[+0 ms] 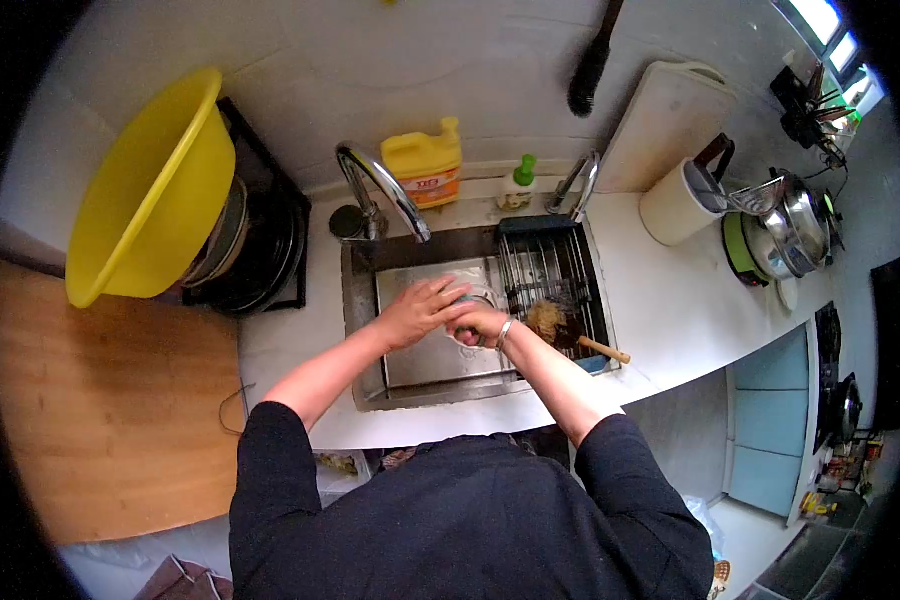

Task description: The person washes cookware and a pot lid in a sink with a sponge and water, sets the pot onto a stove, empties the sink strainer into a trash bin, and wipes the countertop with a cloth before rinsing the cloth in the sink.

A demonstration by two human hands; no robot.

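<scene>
Both my hands are over the metal sink (368, 395), close together and touching or nearly so. My left hand (420, 314) lies palm down with its fingers stretched toward the right one. The fingers of my right hand (482, 324), with a bracelet (506, 332) at its wrist, are curled around something small and dark that I cannot make out. A pale rounded edge shows by the fingers, partly hidden. Right of my hands stands a black wire dish rack (545, 262), holding a tan bristly scrubber (546, 318) and a wooden handle (604, 349).
A curved faucet (380, 185) reaches over the sink, and a second tap (578, 185) stands behind the rack. Along the wall are a yellow jug (422, 160) and a pump bottle (518, 184). Left is a big yellow basin (150, 200); right, a white kettle (675, 205) and stacked pots (785, 235).
</scene>
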